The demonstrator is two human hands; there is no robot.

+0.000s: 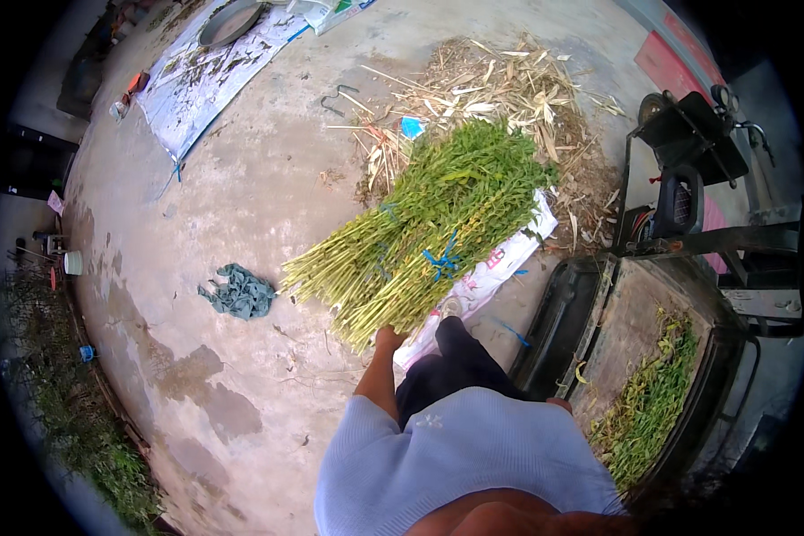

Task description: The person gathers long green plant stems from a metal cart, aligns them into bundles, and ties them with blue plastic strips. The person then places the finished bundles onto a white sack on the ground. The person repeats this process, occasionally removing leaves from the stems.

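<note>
- The concrete floor (241,214) spreads under everything, with darker patches toward the lower left.
- The dark cart (643,290) stands on the right, its open bed beside the person; handlebars and a seat show beyond it.
- A pale sheet (174,125) lies at the upper left, littered with dark scraps and well apart from the person.
- The heap of dry husks (509,85) is spread on the floor beyond the stalks, touching their leafy end.
- The bundled green stalks (420,232) lie in front of the person, partly on a white printed sack (527,237). Their leafy tops point away toward the husks; their cut ends point to the lower left, near the person.
- Loose leafy greens (648,402) lie along the right side of the cart's bed.
- A round metal pan (230,22) sits on the pale sheet.
- A crumpled grey-green cloth (241,293) lies left of the cut ends, just beside them.
- The left hand (389,338) is at the nearest cut ends; its fingers are mostly hidden, so I cannot tell whether they grasp the stalks.
- The right hand (559,405) barely shows beside the cart's near edge; I cannot tell how its fingers stand.
- Blue ties (442,259) bind the stalks.
</note>
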